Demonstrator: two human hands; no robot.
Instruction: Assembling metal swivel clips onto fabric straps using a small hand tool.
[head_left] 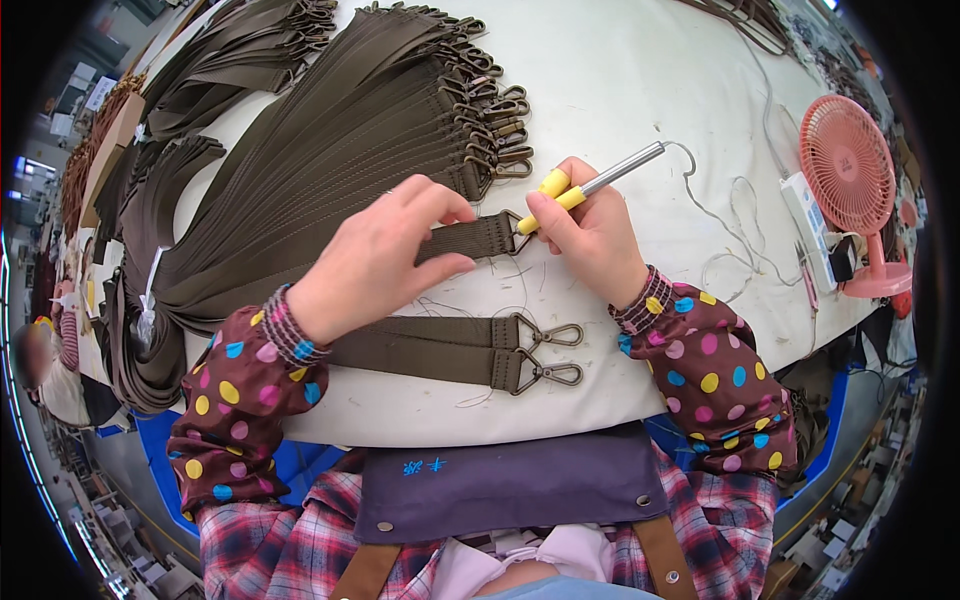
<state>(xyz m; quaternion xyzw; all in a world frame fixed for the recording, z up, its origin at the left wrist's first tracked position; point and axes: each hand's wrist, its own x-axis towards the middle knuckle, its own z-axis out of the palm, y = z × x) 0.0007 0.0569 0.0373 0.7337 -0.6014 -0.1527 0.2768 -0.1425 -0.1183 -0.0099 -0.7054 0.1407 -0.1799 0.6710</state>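
Note:
My right hand point(592, 228) grips a corded pen-shaped tool point(622, 166) with a silver barrel and a yellow front part. A yellow covering point(554, 182) shows at the index fingertip. The tool's front end points at the metal ring end of an olive-brown webbing strap point(480, 237); whether it touches is hidden by the fingers. Over that strap hovers my left hand point(385, 250), open, with thumb and fingers apart on either side of it. Nearer to me, two more straps point(420, 366) lie side by side with their bronze snap hooks point(552, 374) to the right.
A large fanned bundle of straps point(330, 130) covers the table's left, hooks toward the middle. Another bundle point(225, 65) lies behind it. At right stand a pink fan point(847, 165) and a white power strip point(808, 230). A thin cord point(735, 235) loops across the white tabletop point(620, 90).

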